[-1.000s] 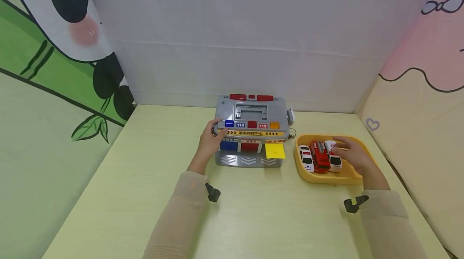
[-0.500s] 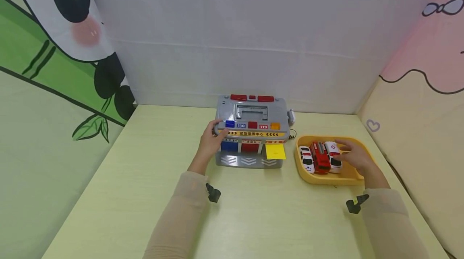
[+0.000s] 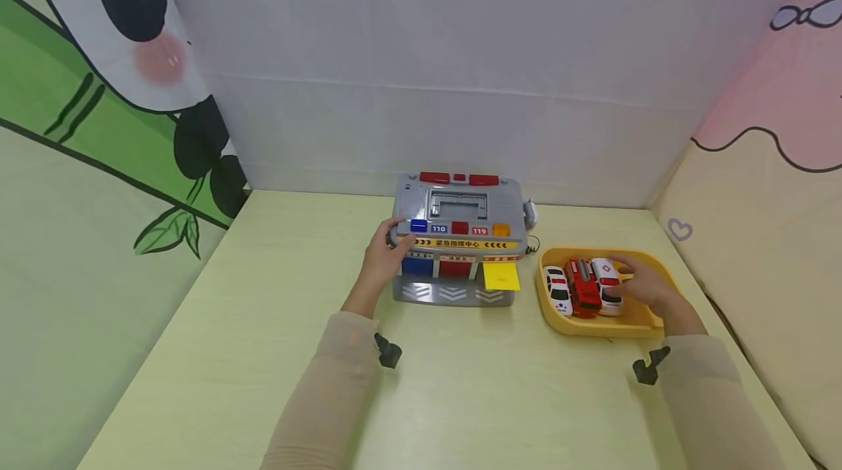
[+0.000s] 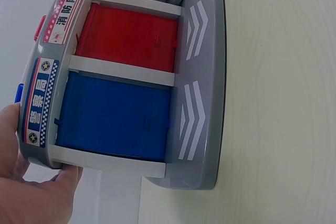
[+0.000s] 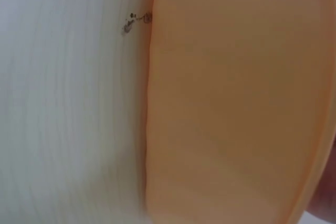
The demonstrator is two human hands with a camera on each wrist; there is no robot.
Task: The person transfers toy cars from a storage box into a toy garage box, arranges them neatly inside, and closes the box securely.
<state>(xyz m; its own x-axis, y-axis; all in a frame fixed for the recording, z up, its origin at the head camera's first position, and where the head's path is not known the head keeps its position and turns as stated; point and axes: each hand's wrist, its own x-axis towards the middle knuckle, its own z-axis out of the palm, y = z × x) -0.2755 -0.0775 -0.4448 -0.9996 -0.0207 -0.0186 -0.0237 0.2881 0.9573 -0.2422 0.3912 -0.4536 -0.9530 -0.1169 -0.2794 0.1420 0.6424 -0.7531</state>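
Note:
A grey toy emergency station (image 3: 460,236) stands at the back of the table, with a blue door (image 4: 113,116), a red door (image 4: 128,38) and a raised yellow flap (image 3: 501,276). My left hand (image 3: 384,254) grips its left front corner, thumb along the front edge. To the right, a yellow tray (image 3: 559,322) holds a white toy police car (image 3: 559,291), a red toy fire truck (image 3: 583,287) and a white toy ambulance (image 3: 607,285), side by side. Reaching over the tray's right part, my right hand (image 3: 645,287) has its spread fingertips at the ambulance's right side.
A light wooden table (image 3: 460,382) carries everything. A white cloth wall (image 3: 460,90) rises right behind the station. At the station's right side hangs a small white piece (image 3: 530,213) on a coiled cord (image 3: 533,244). Printed cloth walls stand left and right.
My right hand has drawn slightly right, off the top of the ambulance, so more of its roof shows. My left hand has stayed on the station's corner.

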